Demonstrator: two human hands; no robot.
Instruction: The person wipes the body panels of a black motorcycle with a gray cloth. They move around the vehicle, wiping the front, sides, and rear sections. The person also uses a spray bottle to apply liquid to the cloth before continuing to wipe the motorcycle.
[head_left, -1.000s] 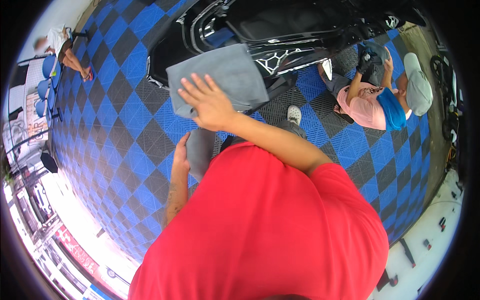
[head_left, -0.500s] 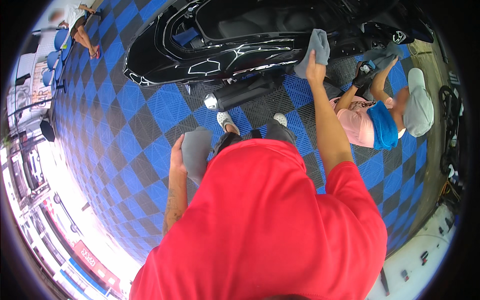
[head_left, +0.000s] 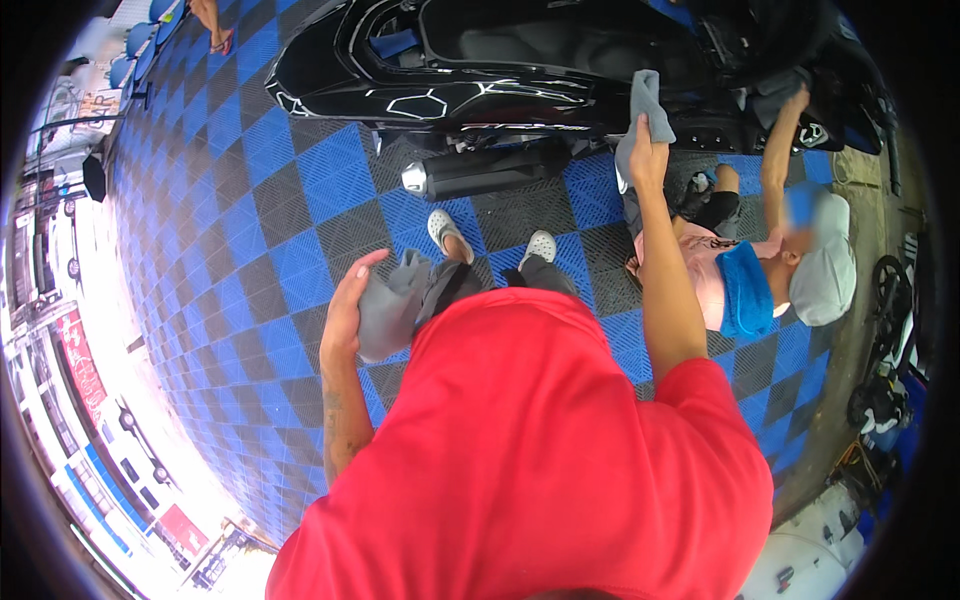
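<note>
The right hand [head_left: 648,160] grips a grey cloth [head_left: 642,110] against the glossy black scooter body [head_left: 470,85] for wiping, while the left hand [head_left: 345,300] clutches a spare crumpled grey rag [head_left: 388,305] at the hip.

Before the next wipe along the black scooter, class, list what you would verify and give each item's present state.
1. Right hand grips the grey cloth: ok.
2. Cloth lies against the scooter's black side panel: ok.
3. Left hand holds a second grey cloth clear of the floor: ok.
4. Both shoes stand flat on the blue and black floor tiles: ok.
5. Room beside the crouching co-worker, who also reaches to the scooter: not ok, very close.
6. Panel already clean: cannot tell.
</note>
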